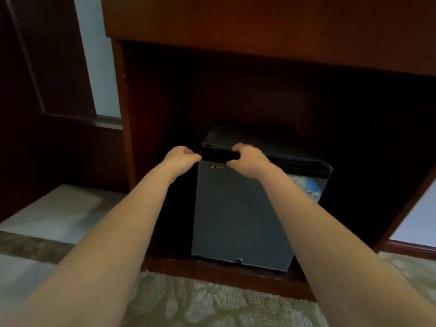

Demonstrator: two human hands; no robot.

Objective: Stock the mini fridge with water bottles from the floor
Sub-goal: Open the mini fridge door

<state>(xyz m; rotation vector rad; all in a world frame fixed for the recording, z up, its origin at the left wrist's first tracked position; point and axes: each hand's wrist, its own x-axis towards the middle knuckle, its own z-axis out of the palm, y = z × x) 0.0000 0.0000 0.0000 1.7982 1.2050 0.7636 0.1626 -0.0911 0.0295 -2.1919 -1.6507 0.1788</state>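
A small black mini fridge (238, 208) stands in a dark wooden recess under a cabinet, its grey door facing me with a small gold logo near the top. My left hand (180, 156) has its fingers curled at the door's top left corner. My right hand (245, 159) grips the door's top edge, fingers over it and thumb below. At the fridge's right side, behind my right forearm, is a blue and white patch (306, 186); I cannot tell what it is. No water bottles are in view.
A wooden cabinet (259, 27) overhangs the recess, with a post (125, 114) on its left and a raised wooden sill (212, 272) under the fridge. Patterned carpet (200, 303) covers the floor in front, and a pale slab (59, 211) lies at the left.
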